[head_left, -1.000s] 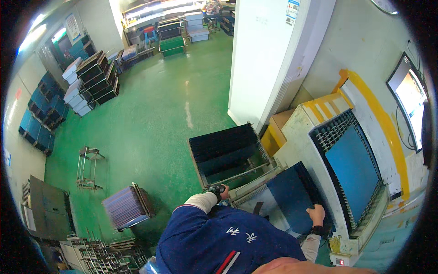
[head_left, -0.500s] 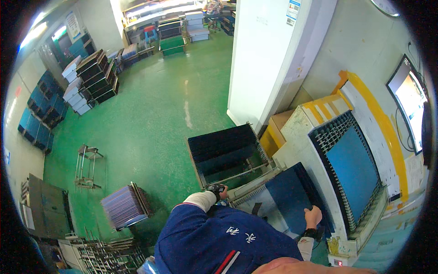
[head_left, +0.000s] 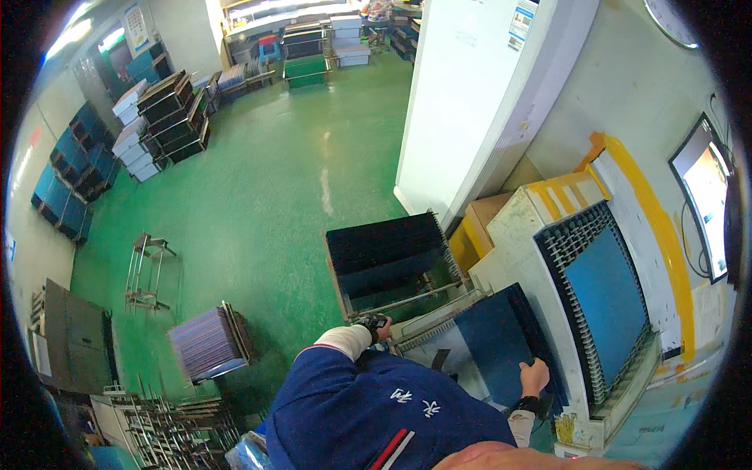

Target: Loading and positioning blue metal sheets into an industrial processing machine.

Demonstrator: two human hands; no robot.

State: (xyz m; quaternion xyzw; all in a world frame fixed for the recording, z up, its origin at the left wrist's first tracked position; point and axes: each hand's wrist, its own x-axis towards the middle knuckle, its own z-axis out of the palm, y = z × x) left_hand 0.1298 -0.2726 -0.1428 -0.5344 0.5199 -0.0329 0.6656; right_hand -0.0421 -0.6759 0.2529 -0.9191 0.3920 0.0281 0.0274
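My right hand (head_left: 535,377) is closed on the right edge of a dark blue flat board (head_left: 495,338), with thumb and fingers pressed together there. The board lies over a pale work surface (head_left: 458,360) in front of me, beside darker panels on its right. My left hand (head_left: 384,329) is at the left corner of that surface, next to the near side of a slotted rack (head_left: 374,305) that holds several dark panels. A black band sits at that wrist, and most of the left fingers are hidden, so its grip does not show.
To the right, a white machine (head_left: 517,227) has a conveyor of small rollers carrying a blue board (head_left: 607,290). A tall white cabinet (head_left: 462,102) stands ahead. On the green floor at left are a rack of purplish boards (head_left: 207,345) and a metal stand (head_left: 149,270).
The whole view has shifted slightly. Both hands keep nearly the same places, the right still at the board's edge and the left by the rack.
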